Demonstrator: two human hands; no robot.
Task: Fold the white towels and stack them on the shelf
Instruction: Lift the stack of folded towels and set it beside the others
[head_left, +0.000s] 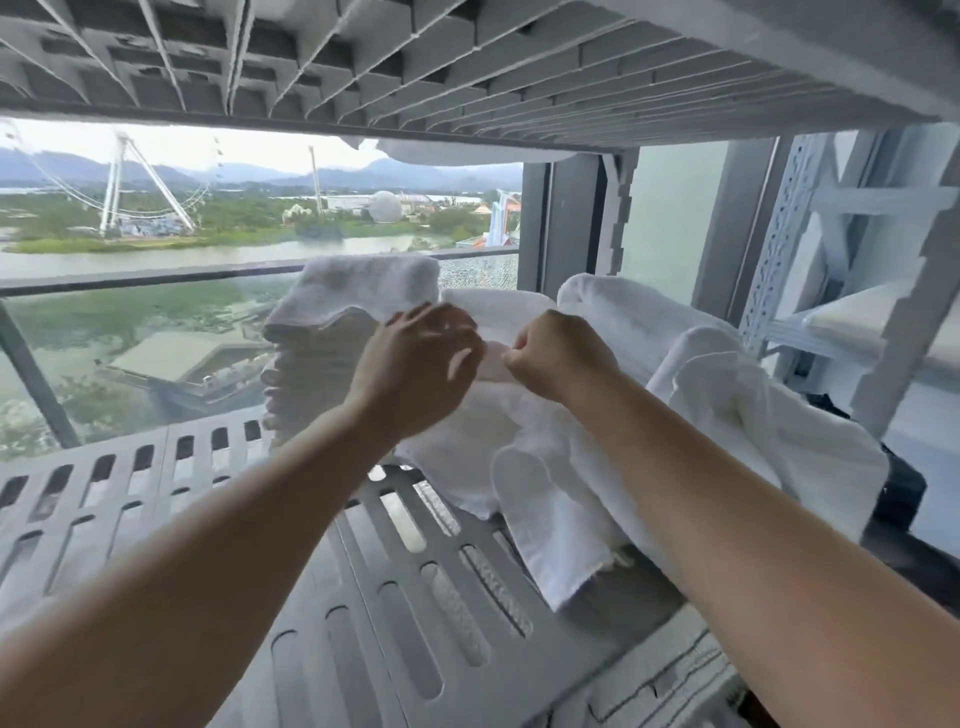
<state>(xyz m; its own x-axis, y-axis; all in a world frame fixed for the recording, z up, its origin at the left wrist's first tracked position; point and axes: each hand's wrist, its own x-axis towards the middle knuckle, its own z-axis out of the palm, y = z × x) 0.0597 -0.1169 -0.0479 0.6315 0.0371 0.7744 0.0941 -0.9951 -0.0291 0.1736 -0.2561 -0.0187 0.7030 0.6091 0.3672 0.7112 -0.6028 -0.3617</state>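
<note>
Progress: partway.

Done: a stack (332, 332) of folded white towels stands at the back of the slatted grey shelf (415, 597), left of centre, edges roughly aligned. It holds many layers; an exact count isn't readable.

In hand: one towel (519, 457) lies rumpled on the shelf just right of the stack, its lower end trailing toward the front. It is not yet folded flat.

Right hand (561, 358): fingers curled tight, pinching the towel's upper edge.

Left hand (415, 369): close beside the right hand, at the same edge. The fingers are blurred and look loosely curled and somewhat apart. Cannot tell whether they grip the cloth.

Judged step: finding or matching corners before the first fold.

Left: a heap (727, 395) of loose towels sits at the right end of the shelf, touching the one in hand. It looks like at least two pieces, unfolded. Each needs folding and placing on the stack.

Beyond the shelf, a window (156, 312).
</note>
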